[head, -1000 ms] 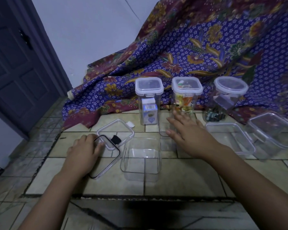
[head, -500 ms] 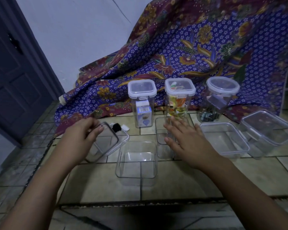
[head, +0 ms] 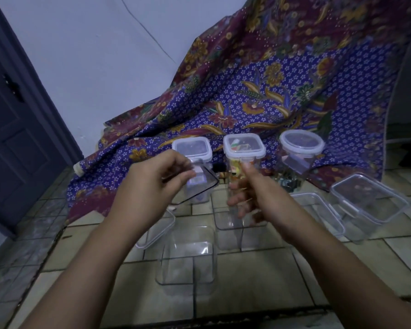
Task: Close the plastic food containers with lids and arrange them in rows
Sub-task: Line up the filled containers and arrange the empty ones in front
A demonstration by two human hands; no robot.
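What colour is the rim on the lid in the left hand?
Black, around a clear panel; the lid shows in the head view, pinched by the left hand.

Three lidded jars (head: 243, 149) in a row before cloth (head: 271, 91), open tubs (head: 188, 257) nearer, boxes (head: 370, 203) at right

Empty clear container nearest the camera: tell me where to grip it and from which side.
Probably best: take the empty clear container by two opposite flat walls just below its open rim, coming from above and the right with the right hand. It stands upright, lidless, and the left hand holds the black-rimmed lid.
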